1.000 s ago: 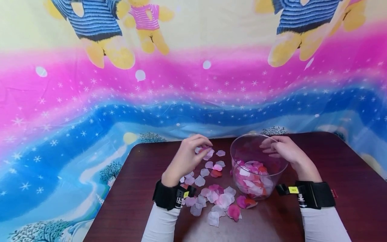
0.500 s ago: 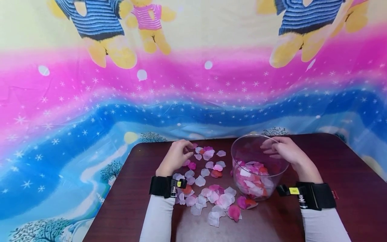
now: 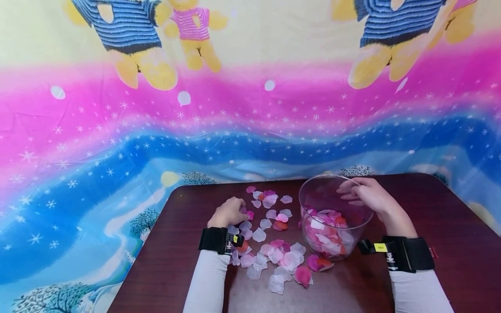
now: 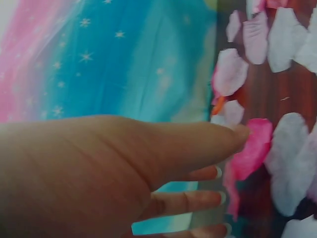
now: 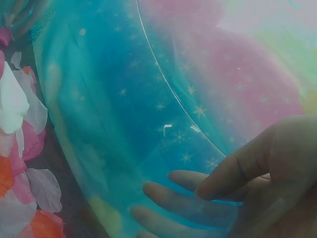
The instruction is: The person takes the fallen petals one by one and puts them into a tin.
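Observation:
My left hand [image 3: 228, 211] is low over the table's left side, beside a bright pink petal [image 3: 249, 214]. In the left wrist view, the thumb tip meets this pink petal [image 4: 255, 148], while the other fingers reach out fairly straight below. Whether anything is pinched there is not visible. My right hand [image 3: 369, 193] holds the rim of a clear plastic bucket [image 3: 337, 217], thumb on one side of the wall and fingers on the other. Inside it lies a heap of pink, white and orange petals [image 3: 326, 232]; the right wrist view shows part of this petal heap [image 5: 22, 163].
Loose petals [image 3: 289, 259] are scattered over the dark wooden table [image 3: 164, 269], between the left hand and the bucket and toward the front. A printed cloth [image 3: 250, 108] with bears and snowflakes hangs behind the table's far edge.
My left hand has moved left from the far petals, then down toward the near side, beside the bright pink petal. The right hand and the bucket have stayed in place.

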Motion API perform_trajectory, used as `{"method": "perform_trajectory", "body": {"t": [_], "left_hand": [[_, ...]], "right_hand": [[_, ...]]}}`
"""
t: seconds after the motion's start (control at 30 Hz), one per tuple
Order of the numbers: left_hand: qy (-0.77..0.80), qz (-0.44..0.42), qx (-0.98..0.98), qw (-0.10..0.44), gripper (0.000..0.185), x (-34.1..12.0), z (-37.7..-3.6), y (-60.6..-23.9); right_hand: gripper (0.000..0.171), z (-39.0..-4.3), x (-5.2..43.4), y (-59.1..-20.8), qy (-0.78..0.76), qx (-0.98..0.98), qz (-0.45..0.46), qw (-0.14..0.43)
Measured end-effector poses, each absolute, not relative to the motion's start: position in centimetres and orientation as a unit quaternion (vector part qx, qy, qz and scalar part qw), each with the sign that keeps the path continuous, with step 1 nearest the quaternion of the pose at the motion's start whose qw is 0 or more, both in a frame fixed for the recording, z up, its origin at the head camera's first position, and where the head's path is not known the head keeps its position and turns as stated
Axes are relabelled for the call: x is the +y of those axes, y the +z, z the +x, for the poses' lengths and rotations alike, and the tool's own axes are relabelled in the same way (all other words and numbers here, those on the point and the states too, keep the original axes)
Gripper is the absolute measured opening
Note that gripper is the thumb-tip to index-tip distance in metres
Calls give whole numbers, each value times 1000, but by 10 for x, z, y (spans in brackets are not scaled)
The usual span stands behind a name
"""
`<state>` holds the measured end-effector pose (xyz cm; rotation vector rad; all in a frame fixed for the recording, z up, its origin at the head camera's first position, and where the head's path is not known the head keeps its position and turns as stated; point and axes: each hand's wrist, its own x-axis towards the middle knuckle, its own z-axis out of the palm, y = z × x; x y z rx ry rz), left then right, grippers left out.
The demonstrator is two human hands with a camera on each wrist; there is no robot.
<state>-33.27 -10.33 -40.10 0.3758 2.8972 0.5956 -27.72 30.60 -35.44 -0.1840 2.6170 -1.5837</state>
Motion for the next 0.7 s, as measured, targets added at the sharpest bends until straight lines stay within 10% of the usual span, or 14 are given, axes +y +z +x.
{"method": "perform_trajectory", "body": {"t": [0.7], "left_hand": [[206,157,966,27,9,-94,-333,-397]], "right_hand": [[41,-276,305,-353,-517,853,-60,39]]}}
